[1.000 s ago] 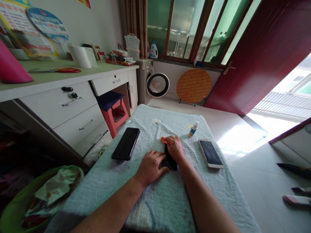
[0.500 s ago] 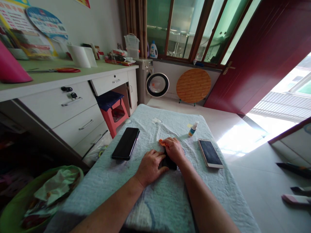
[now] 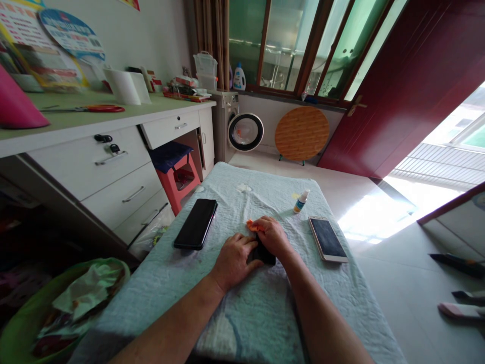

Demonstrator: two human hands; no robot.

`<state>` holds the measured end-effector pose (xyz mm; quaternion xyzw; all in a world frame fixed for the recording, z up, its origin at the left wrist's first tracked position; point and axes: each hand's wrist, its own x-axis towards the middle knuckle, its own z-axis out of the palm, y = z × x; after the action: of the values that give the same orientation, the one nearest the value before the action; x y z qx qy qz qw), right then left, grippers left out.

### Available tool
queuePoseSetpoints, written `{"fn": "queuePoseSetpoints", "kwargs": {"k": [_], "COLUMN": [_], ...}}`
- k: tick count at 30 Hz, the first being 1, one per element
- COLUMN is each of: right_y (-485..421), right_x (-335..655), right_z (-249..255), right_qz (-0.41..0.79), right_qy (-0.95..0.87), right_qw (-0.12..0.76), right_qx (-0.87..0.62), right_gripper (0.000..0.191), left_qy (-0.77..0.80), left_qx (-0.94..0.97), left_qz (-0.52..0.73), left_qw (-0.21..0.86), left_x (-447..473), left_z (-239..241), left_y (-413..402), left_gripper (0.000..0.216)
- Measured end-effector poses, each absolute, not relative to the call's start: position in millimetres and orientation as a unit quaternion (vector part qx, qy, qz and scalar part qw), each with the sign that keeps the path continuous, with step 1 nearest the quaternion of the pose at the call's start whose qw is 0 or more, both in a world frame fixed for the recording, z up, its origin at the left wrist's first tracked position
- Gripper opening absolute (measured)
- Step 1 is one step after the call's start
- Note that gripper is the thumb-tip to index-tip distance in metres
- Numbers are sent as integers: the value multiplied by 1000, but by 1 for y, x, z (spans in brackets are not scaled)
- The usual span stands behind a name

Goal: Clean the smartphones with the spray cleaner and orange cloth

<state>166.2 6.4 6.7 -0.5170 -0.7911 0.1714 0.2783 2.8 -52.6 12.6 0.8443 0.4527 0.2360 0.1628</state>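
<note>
A dark phone (image 3: 262, 254) lies in the middle of a table covered by a pale green cloth (image 3: 250, 308). My left hand (image 3: 234, 260) presses on its left side and holds it still. On top of the phone, my right hand (image 3: 272, 236) grips a small orange cloth (image 3: 250, 225) whose tip sticks out at the fingers. Most of the phone is hidden under both hands.
A black phone (image 3: 196, 223) lies to the left, a gold-edged phone (image 3: 327, 238) to the right, a small spray bottle (image 3: 301, 201) behind. A desk with drawers (image 3: 113, 167), a red stool (image 3: 178, 174) and a green basket (image 3: 60, 308) stand left.
My right hand has slid the orange cloth a little leftward over the phone. My left hand and the other things have stayed put.
</note>
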Motion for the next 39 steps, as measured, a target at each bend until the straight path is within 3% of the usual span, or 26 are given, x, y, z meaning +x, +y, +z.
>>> {"fn": "queuePoseSetpoints", "kwargs": {"k": [18, 39], "right_y": [2, 3], "right_x": [166, 165], "right_z": [11, 7], "right_qz": [186, 202], "right_qy": [-797, -773], "right_qw": [250, 285], "right_qx": [-517, -530], "right_gripper": [24, 24], "left_qy": [449, 444], "left_qx": [845, 849], "left_qz": [237, 238], "left_qw": [168, 161], "left_x": [2, 2], "left_z": [14, 11], "left_y": [-53, -49], "left_gripper": [45, 43]}}
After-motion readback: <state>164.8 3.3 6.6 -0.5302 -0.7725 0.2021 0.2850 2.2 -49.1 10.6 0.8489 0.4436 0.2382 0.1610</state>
